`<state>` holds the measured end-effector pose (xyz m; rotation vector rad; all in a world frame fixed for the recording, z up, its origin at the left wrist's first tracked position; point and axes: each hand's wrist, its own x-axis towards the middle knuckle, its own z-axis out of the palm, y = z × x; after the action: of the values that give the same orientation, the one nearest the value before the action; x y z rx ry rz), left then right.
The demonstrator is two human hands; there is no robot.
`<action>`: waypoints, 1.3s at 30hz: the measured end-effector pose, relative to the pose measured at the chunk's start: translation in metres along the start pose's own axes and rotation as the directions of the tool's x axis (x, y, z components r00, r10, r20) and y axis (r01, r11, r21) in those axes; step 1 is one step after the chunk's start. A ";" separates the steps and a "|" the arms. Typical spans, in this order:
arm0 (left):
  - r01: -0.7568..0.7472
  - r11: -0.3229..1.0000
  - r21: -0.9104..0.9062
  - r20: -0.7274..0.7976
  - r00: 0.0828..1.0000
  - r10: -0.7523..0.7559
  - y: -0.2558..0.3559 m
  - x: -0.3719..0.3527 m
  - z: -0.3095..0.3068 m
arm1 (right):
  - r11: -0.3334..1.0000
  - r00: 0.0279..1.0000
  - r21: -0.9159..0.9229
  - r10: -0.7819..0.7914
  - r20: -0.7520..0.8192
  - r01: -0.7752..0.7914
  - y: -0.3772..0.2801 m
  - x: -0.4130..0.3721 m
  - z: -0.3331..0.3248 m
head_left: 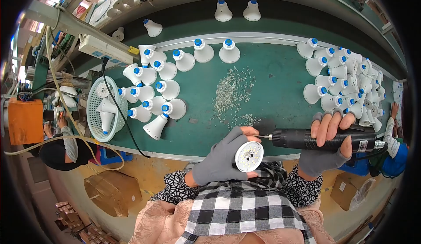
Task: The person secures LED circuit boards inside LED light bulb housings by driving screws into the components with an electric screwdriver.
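My left hand (pixel 221 158), in a grey fingerless glove, is closed around a white LED bulb (pixel 249 156). The bulb's open end with its round LED board faces up toward me. My right hand (pixel 329 139), gloved the same way, grips a black electric screwdriver (pixel 294 138) that lies level, bit pointing left. The bit's tip is at my left fingertips, just above the bulb's rim; whether a screw sits on it is too small to tell. Beyond my hands, a pile of small screws (pixel 230 93) is scattered on the green table (pixel 276 60).
White bulb housings with blue caps (pixel 166 71) stand and lie at the left, and many more (pixel 346 77) crowd the right. A pale green basket (pixel 118 121) holds several. A power strip (pixel 105 49) with a black cable is at the upper left. Other people work at both sides.
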<state>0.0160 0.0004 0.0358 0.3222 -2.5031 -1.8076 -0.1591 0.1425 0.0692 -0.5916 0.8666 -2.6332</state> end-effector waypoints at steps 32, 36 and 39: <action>0.119 0.987 -0.110 0.027 0.993 -0.116 0.000 -0.005 0.001 | 0.990 0.985 0.083 0.120 -0.124 -0.110 0.001 -0.005 0.028; 0.100 0.991 -0.086 0.028 0.995 -0.098 -0.001 -0.005 0.001 | 0.990 0.982 0.071 0.127 -0.139 -0.118 0.003 -0.005 0.030; 0.085 0.994 -0.070 0.026 0.996 -0.084 -0.002 -0.005 0.002 | 0.991 0.983 0.064 0.126 -0.136 -0.118 0.004 -0.005 0.030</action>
<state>0.0208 0.0025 0.0338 0.4125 -2.4691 -1.9362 -0.1402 0.1266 0.0871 -0.3321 0.8376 -2.6017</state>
